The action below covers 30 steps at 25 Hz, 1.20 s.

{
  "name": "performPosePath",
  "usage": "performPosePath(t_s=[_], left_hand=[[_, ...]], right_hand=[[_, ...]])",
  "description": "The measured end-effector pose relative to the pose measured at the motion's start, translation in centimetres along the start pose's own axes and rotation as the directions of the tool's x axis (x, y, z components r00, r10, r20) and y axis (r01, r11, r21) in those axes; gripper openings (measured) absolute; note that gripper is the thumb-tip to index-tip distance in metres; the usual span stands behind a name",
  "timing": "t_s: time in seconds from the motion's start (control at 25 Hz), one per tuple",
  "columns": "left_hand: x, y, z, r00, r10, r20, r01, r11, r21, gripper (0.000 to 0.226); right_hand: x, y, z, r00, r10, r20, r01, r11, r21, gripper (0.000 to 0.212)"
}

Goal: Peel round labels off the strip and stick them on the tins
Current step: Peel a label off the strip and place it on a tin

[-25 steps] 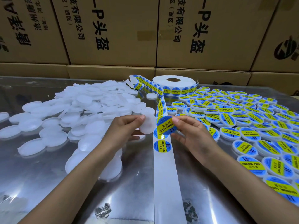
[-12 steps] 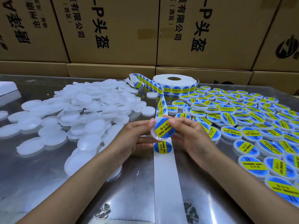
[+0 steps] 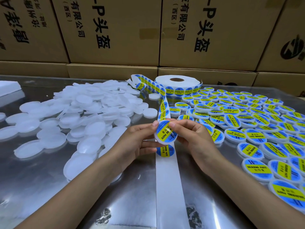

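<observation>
Right now both hands meet above the shiny metal table point(image 3: 41, 187), holding one small round white plastic tin point(image 3: 165, 134) tilted up toward the camera. The left hand point(image 3: 138, 142) grips the tin's left edge, thumb tip at its upper rim and fingers curled beneath. The right hand point(image 3: 193, 138) pinches the tin's upper right side, thumb pressing on the round blue-and-yellow label point(image 3: 165, 132) that covers the tin's face.

Just below the tin, the white backing strip point(image 3: 168, 187) runs along the table toward the camera, with one blue-and-yellow label point(image 3: 165, 151) on it, partly hidden by the tin. Beyond the hands the strip carries a row of labels and curves back to the white label roll point(image 3: 177, 84) lying flat at the far edge.

To the left lies a loose heap of plain white unlabelled tins point(image 3: 85, 109). To the right, labelled tins point(image 3: 247, 123) spread across the table, many overlapping. Brown cardboard boxes point(image 3: 115, 30) printed with black characters stand stacked behind the table.
</observation>
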State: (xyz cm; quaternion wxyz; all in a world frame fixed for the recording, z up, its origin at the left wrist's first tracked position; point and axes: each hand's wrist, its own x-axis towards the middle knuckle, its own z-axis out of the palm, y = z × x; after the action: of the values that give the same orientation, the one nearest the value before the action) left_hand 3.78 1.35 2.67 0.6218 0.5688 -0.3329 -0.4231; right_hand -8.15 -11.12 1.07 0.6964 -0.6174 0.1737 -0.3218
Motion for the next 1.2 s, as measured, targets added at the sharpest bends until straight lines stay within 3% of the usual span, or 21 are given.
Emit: performPosePath(t_s=[0.28,0.44,0.56,0.64,0.76,0.88,0.96,1.08,1.2], left_hand=[[0.0,-0.1,0.1,1.0,0.0,0.025,0.001,1.0,-0.028,0.037],[-0.1,-0.1,0.3,0.999,0.013,0.032,-0.01,0.996,-0.085,0.035],[-0.1,-0.1,0.4,0.999,0.025,0.031,-0.021,0.992,-0.121,0.033],[-0.1,0.0,0.4,0.999,0.03,0.027,-0.026,0.991,-0.133,0.032],[-0.1,0.0,0.4,0.999,0.027,0.027,-0.023,0.991,-0.132,0.037],[-0.2,-0.1,0.7,0.998,0.03,0.061,-0.021,0.991,-0.133,0.04],[-0.3,-0.2,1.0,0.996,0.017,0.09,-0.004,0.99,-0.144,0.035],[-0.4,-0.5,1.4,0.992,-0.027,0.124,0.051,0.981,-0.189,0.028],[-0.3,-0.5,1.5,0.987,-0.041,0.157,0.075,0.974,-0.216,0.03]], right_hand=[[0.1,0.0,0.4,0.994,-0.105,-0.044,0.103,0.994,-0.032,0.002],[0.1,-0.1,0.6,0.95,-0.309,-0.046,0.288,0.922,-0.258,0.01],[-0.1,-0.1,0.9,0.931,-0.362,-0.044,0.329,0.887,-0.325,0.012],[-0.2,-0.3,1.0,0.935,-0.348,-0.069,0.306,0.889,-0.34,0.024],[-0.1,-0.9,0.6,0.955,-0.287,-0.072,0.25,0.912,-0.326,0.067],[-0.4,-0.8,0.9,0.984,-0.178,-0.003,0.173,0.96,-0.221,0.073],[-0.5,-0.3,1.5,0.984,-0.162,0.075,0.176,0.946,-0.271,0.058],[-0.4,-0.2,2.0,0.971,-0.221,0.088,0.237,0.933,-0.27,0.014],[-0.4,-0.4,2.0,0.958,-0.287,0.006,0.276,0.917,-0.288,0.026]])
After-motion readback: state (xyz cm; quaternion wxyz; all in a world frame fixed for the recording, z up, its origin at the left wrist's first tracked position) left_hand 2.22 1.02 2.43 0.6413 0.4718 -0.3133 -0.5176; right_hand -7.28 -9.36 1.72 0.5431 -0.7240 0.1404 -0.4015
